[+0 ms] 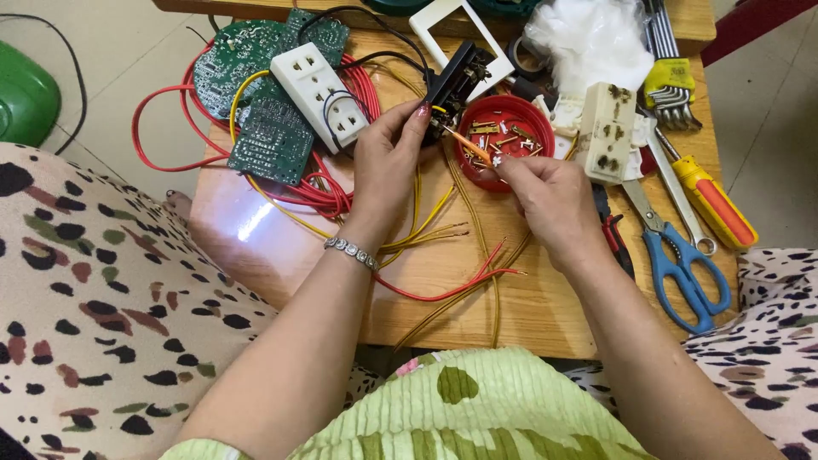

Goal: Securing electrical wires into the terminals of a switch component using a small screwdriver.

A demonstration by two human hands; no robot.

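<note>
The left hand (pixel 388 158) pinches a black socket part (pixel 456 81) in its grip. The right hand (pixel 550 200) pinches a yellow wire (pixel 469 145) over the red lid (pixel 504 140).

Soft, even daylight fills a sharp frame; a bright glare patch on the wooden table (pixel 256 223) lies left of the hands, perhaps from a window.

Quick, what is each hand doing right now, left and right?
Left hand: closed on the black socket part.
Right hand: fingertips pinched on a thin yellow wire at that part, over the red lid.
</note>
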